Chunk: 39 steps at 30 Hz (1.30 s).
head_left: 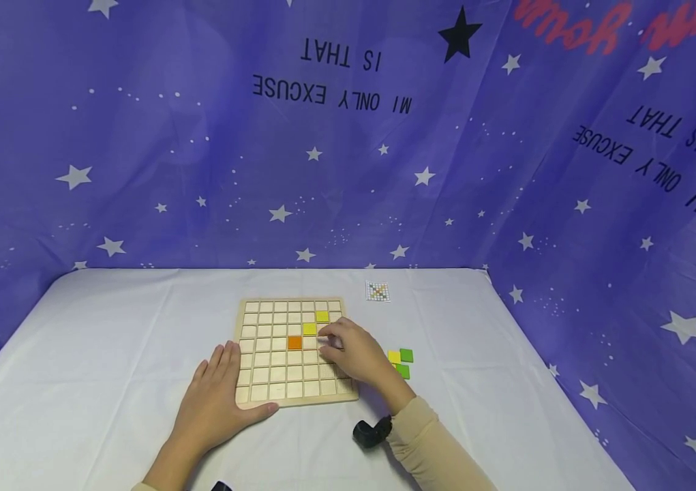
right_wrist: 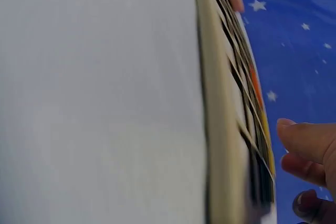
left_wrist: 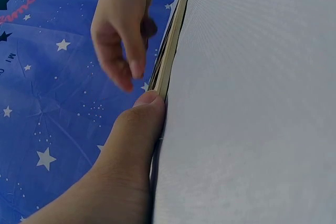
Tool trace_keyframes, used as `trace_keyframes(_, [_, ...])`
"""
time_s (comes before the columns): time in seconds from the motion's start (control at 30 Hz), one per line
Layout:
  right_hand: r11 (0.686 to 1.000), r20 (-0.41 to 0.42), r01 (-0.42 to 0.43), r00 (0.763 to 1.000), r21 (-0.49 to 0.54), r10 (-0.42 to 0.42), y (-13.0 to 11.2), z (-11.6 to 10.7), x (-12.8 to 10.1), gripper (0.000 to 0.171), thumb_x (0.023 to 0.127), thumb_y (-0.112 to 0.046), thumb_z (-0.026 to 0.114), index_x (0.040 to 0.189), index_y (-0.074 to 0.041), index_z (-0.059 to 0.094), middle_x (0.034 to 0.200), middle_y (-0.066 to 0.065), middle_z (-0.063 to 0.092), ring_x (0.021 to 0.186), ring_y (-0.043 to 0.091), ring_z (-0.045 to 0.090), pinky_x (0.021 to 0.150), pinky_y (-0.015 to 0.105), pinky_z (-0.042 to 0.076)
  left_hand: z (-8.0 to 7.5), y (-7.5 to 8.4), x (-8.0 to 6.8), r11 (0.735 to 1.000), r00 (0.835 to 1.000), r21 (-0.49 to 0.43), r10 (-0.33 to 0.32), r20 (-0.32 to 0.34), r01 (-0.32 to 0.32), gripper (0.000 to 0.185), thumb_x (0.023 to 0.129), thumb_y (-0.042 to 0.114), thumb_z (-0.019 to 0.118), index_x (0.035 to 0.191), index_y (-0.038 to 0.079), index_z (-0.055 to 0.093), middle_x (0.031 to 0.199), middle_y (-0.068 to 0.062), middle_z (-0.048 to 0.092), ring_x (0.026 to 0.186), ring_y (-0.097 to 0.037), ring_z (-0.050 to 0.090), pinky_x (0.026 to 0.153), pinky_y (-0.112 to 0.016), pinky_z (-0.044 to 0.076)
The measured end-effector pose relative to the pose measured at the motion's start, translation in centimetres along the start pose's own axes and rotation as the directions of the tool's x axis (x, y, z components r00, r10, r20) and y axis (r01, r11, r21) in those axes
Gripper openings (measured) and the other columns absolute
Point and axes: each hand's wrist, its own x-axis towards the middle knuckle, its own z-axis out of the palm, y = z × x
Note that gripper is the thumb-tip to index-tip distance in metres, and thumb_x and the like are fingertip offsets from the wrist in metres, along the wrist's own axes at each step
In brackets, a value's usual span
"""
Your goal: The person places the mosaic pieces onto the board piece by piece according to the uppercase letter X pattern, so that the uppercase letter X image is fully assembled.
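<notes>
A wooden grid board (head_left: 274, 392) lies on the white-covered table (head_left: 108, 341). One orange tile (head_left: 294, 342) and two yellow tiles (head_left: 322, 316) (head_left: 309, 329) sit in its cells. My left hand (head_left: 219, 392) lies flat at the board's near left corner, with its thumb (left_wrist: 142, 124) against the board's edge (left_wrist: 168, 61). My right hand (head_left: 348, 351) hovers over the board's right side, fingers (right_wrist: 307, 142) loosely curled and their tips just right of the lower yellow tile. No tile shows between them. Its fingers (left_wrist: 121, 40) hang down above the board.
One yellow (head_left: 394, 356) and two green tiles (head_left: 406, 354) (head_left: 403, 371) lie loose on the cloth right of the board. A small pattern card (head_left: 377, 291) lies behind the board's far right corner. A purple star-print backdrop (head_left: 507, 204) walls in the table.
</notes>
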Motion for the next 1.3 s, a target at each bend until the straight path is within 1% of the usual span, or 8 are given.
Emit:
trace_keyframes(0.17, [0.998, -0.005, -0.059, 0.998, -0.002, 0.059, 2.5, -2.1, -1.5, 0.034, 0.091, -0.030, 0.072, 0.124, -0.020, 0.068, 0.109, -0.006, 0.064, 0.099, 0.012, 0.062, 0.089, 0.036, 0.053, 0.1, -0.1, 0.0, 1.000, 1.000, 0.002, 0.002, -0.002, -0.002, 0.136, 0.066, 0.090, 0.059, 0.153, -0.009, 0.025, 0.161, -0.025, 0.025, 0.150, -0.043, 0.022, 0.120, -0.059, 0.018])
trace_keyframes(0.27, [0.995, -0.010, -0.096, 0.995, -0.001, 0.096, 4.2, -3.2, -2.5, 0.035, 0.090, -0.027, 0.073, 0.123, -0.018, 0.068, 0.109, -0.004, 0.064, 0.102, 0.014, 0.063, 0.092, 0.039, 0.053, 0.1, -0.1, 0.0, 1.000, 1.000, 0.003, 0.003, -0.003, -0.003, 0.136, 0.066, 0.090, 0.058, 0.153, -0.009, 0.025, 0.161, -0.026, 0.026, 0.150, -0.043, 0.022, 0.120, -0.059, 0.019])
trace_keyframes(0.4, [0.987, -0.018, -0.158, 0.987, -0.022, 0.158, 6.3, -4.4, -3.7, 0.035, 0.088, -0.026, 0.075, 0.122, -0.018, 0.069, 0.104, -0.005, 0.064, 0.097, 0.013, 0.061, 0.091, 0.040, 0.052, 0.0, 0.0, 0.0, 1.000, 1.000, 0.002, 0.000, 0.006, 0.000, 0.137, 0.066, 0.090, 0.058, 0.153, -0.010, 0.024, 0.161, -0.026, 0.025, 0.150, -0.043, 0.022, 0.120, -0.059, 0.018])
trace_keyframes(0.57, [0.970, -0.002, -0.240, 0.971, -0.044, 0.240, 8.0, -5.3, -4.8, 0.036, 0.087, -0.030, 0.077, 0.121, -0.019, 0.070, 0.102, -0.006, 0.064, 0.096, 0.013, 0.059, 0.092, 0.041, 0.052, -0.1, 0.1, 0.0, 1.000, 1.000, 0.003, 0.000, 0.009, 0.000, 0.137, 0.066, 0.089, 0.059, 0.153, -0.010, 0.023, 0.161, -0.027, 0.024, 0.150, -0.044, 0.021, 0.120, -0.059, 0.018])
trace_keyframes(0.77, [0.968, 0.023, -0.249, 0.968, -0.030, 0.249, 8.9, -5.3, -5.4, 0.029, 0.087, -0.029, 0.078, 0.114, -0.020, 0.074, 0.104, -0.008, 0.063, 0.100, 0.012, 0.060, 0.096, 0.043, 0.052, -0.1, 0.1, 0.0, 1.000, 1.000, 0.001, 0.003, 0.004, -0.003, 0.136, 0.066, 0.090, 0.058, 0.153, -0.009, 0.024, 0.161, -0.026, 0.025, 0.150, -0.043, 0.022, 0.120, -0.059, 0.018])
trace_keyframes(1.0, [0.973, -0.022, -0.228, 0.974, -0.022, 0.227, 9.2, -5.0, -5.1, 0.013, 0.086, -0.027, 0.078, 0.098, -0.025, 0.073, 0.099, -0.012, 0.062, 0.100, 0.013, 0.055, 0.095, 0.039, 0.049, -0.1, 0.0, -0.1, 1.000, 1.000, -0.001, 0.004, 0.000, -0.004, 0.136, 0.066, 0.090, 0.059, 0.153, -0.010, 0.025, 0.161, -0.026, 0.025, 0.150, -0.043, 0.022, 0.120, -0.059, 0.019])
trace_keyframes(1.17, [0.974, -0.058, -0.226, 0.973, -0.026, 0.225, 9.0, -4.8, -4.7, 0.013, 0.087, -0.024, 0.078, 0.095, -0.026, 0.067, 0.095, -0.011, 0.065, 0.096, 0.014, 0.052, 0.090, 0.038, 0.046, -0.2, 0.1, -0.1, 1.000, 1.000, -0.002, 0.004, 0.002, -0.004, 0.136, 0.066, 0.089, 0.059, 0.153, -0.010, 0.024, 0.161, -0.027, 0.025, 0.150, -0.044, 0.022, 0.120, -0.059, 0.018])
trace_keyframes(1.3, [0.975, -0.079, -0.220, 0.972, -0.005, 0.219, 8.7, -4.6, -4.3, 0.014, 0.088, -0.022, 0.077, 0.093, -0.026, 0.065, 0.092, -0.011, 0.067, 0.093, 0.013, 0.057, 0.088, 0.039, 0.048, -0.2, 0.1, -0.1, 1.000, 1.000, -0.002, 0.002, 0.007, -0.002, 0.136, 0.066, 0.089, 0.060, 0.152, -0.010, 0.024, 0.160, -0.027, 0.025, 0.149, -0.044, 0.022, 0.119, -0.059, 0.019])
